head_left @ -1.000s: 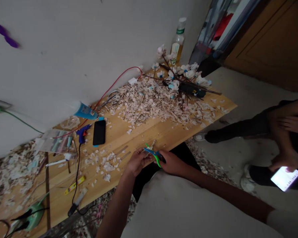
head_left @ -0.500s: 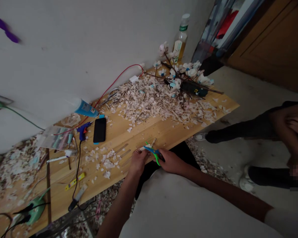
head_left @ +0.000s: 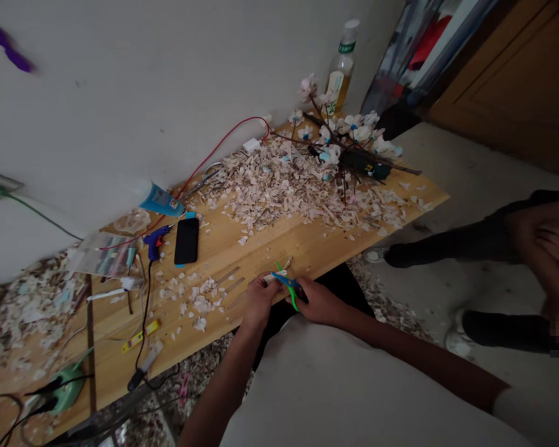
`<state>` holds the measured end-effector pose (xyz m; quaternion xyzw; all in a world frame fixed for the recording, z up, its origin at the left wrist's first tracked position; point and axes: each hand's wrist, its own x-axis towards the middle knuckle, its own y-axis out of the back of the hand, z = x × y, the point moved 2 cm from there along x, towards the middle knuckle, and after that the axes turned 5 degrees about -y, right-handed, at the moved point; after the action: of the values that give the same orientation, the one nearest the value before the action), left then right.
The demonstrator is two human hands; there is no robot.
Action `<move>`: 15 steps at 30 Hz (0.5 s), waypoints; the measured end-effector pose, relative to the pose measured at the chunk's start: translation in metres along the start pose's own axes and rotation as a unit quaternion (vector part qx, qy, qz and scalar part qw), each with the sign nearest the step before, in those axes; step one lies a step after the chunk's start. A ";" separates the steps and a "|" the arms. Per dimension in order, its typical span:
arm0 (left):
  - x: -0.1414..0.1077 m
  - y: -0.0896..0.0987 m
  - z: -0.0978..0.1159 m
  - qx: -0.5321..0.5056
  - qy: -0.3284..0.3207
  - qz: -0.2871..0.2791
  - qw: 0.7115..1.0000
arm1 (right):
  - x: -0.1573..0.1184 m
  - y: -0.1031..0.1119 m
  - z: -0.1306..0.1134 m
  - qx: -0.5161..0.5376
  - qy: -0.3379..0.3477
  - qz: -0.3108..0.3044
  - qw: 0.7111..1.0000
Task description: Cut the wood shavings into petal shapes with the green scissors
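Near the table's front edge, my left hand pinches a small whitish piece. My right hand is closed round the handles of blue and green scissors, whose blades meet the whitish piece beside my left fingertips. A short pale stick-like bit shows just past the blades. Small pale scraps lie on the wooden table left of my hands.
Behind are a large heap of pale shavings, branches with white flowers and a bottle. A phone, blue glue gun, blue cup and yellow cutter lie left. A person's legs are at right.
The scissor blades look slightly more spread at the whitish piece. Both hands stay in nearly the same place, and the view has shifted slightly.
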<state>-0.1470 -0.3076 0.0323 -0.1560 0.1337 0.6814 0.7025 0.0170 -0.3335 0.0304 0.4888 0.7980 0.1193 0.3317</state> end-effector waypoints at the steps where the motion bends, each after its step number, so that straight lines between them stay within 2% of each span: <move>1: 0.000 0.000 0.001 0.001 0.004 0.000 1.000 | 0.000 0.000 0.000 0.000 0.002 0.001 1.000; 15: 0.001 0.001 0.003 -0.035 0.058 -0.025 0.997 | -0.005 -0.001 0.003 -0.007 0.002 -0.003 1.000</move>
<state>-0.1477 -0.3053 0.0342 -0.2230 0.1467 0.6573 0.7048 0.0193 -0.3384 0.0297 0.4841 0.7993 0.1249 0.3334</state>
